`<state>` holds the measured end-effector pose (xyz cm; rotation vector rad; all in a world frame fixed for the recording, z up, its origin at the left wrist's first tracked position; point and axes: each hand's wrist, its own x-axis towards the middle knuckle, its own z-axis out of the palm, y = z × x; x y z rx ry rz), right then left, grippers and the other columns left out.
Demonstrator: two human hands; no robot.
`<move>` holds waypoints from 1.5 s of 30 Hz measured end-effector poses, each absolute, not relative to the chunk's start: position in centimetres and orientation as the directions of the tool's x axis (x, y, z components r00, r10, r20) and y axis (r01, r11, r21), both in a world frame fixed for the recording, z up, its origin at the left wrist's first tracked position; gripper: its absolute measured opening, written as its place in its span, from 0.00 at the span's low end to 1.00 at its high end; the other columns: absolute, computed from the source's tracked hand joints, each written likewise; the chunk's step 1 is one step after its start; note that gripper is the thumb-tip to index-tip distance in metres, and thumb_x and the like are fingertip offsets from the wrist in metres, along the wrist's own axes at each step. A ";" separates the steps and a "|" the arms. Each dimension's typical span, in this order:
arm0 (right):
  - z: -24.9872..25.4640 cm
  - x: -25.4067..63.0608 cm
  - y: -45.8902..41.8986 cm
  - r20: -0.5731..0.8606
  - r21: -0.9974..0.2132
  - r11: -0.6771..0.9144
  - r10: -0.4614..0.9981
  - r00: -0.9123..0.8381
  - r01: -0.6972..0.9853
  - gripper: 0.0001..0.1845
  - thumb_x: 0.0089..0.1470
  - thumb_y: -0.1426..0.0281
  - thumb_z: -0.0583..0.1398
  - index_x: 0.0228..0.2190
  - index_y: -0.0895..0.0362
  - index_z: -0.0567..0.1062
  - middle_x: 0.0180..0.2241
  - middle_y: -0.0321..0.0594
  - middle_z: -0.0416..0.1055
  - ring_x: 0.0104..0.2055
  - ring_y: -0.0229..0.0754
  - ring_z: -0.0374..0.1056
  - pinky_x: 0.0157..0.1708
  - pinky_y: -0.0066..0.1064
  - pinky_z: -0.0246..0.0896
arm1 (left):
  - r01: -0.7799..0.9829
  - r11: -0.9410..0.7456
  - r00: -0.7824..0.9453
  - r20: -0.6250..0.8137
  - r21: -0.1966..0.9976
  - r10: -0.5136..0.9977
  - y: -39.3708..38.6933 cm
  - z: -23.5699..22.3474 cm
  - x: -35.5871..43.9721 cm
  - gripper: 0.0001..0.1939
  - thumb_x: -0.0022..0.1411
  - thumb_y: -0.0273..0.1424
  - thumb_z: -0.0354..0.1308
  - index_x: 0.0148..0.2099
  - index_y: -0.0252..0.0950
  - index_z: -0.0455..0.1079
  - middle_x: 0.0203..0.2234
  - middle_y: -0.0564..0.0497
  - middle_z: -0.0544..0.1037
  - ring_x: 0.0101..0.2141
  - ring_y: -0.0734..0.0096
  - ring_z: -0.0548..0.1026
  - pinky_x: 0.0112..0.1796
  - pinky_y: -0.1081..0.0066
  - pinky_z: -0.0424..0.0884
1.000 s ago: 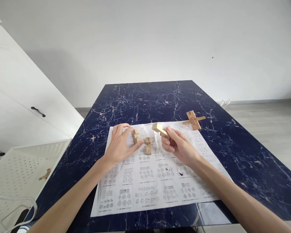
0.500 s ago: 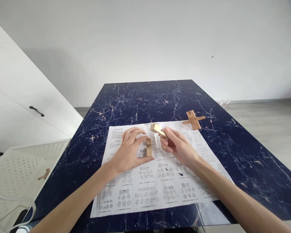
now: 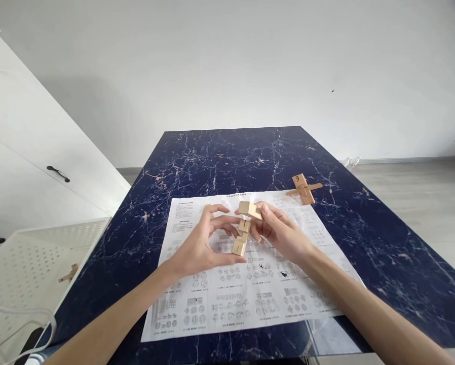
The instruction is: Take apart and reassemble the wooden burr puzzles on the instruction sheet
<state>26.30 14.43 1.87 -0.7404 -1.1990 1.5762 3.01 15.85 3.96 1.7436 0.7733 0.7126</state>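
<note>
My left hand pinches a notched wooden puzzle piece between thumb and fingers, holding it tilted over the printed sheet. Close by on the right, my right hand grips another pale notched wooden puzzle piece, its square end pointing left. The two pieces are very near each other; I cannot tell whether they touch. Behind my left fingers, a third wooden piece is mostly hidden, with only its top end showing.
Under my hands lies a white instruction sheet with puzzle diagrams, on a dark blue marbled table. An assembled wooden cross-shaped puzzle sits at the sheet's far right corner. To the left, a white perforated basket holds another wooden piece.
My left hand has left the piece at the left, moved right, and picked up the notched piece that lay on the sheet. The right hand's piece has turned slightly.
</note>
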 end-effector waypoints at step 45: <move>2.6 24.3 13.4 0.143 -0.985 0.141 0.990 -0.006 -0.100 0.20 0.71 0.49 0.59 0.37 0.52 0.72 0.27 0.32 0.66 0.21 0.35 0.59 0.21 0.32 0.55 | -0.248 0.378 0.453 -0.239 0.892 0.859 16.5 4.4 4.0 0.12 0.74 0.41 0.61 0.45 0.37 0.77 0.40 0.48 0.75 0.32 0.73 0.68 0.35 0.68 0.70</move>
